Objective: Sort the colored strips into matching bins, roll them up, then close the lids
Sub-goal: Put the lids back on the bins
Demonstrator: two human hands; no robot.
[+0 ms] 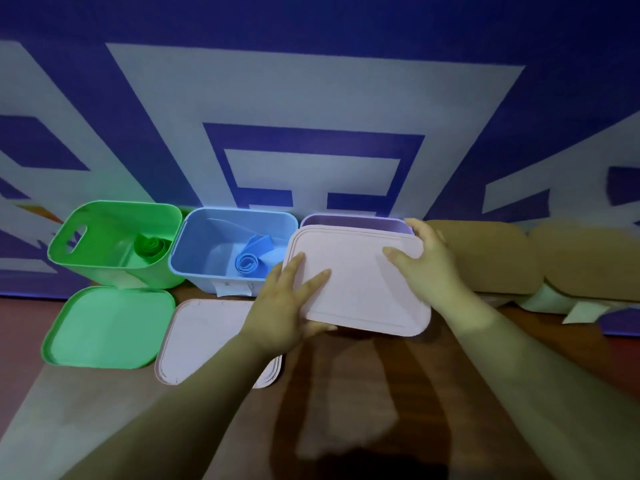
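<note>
Three bins stand in a row against the wall. The green bin point(114, 244) holds a rolled green strip point(149, 249). A rolled blue strip point(251, 259) lies in the blue bin point(207, 261). Over the purple bin point(353, 221) a pale pink lid point(360, 285) is tilted and hides the bin's inside. My left hand point(287, 306) grips the lid's near left corner, fingers on top and thumb beneath. At the lid's far right corner my right hand point(429, 268) holds it.
A green lid point(110, 329) lies flat in front of the green bin. A second pale pink lid point(204, 341) lies in front of the blue bin, partly under my left forearm. Tan cushions point(519, 258) sit right of the purple bin. The blue-and-white wall stands close behind.
</note>
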